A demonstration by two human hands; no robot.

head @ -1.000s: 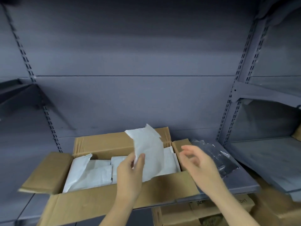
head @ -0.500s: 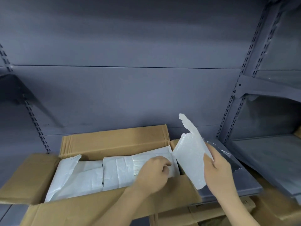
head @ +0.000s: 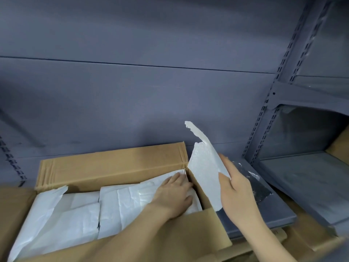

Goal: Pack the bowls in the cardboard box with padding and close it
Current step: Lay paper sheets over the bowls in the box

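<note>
Matt cardboard box, white foam padding, prob. painted metal shelf

Cardboard box: plain tan-brown, flaps same shade, faint vertical creases at far corners. Padding sheets inside: white w/ soft grey fold lines, slightly glossy. Loose foam sheet at right: white, fine pebbled texture, ragged top edge. Shelf: flat slate blue-grey; back wall same blue-grey w/ thin dark horiz. seam. Uprights grey, rows of small dark slots. Plastic film on shelf at right: clear/dark w/ white glints. More tan cardboard far right.
</note>
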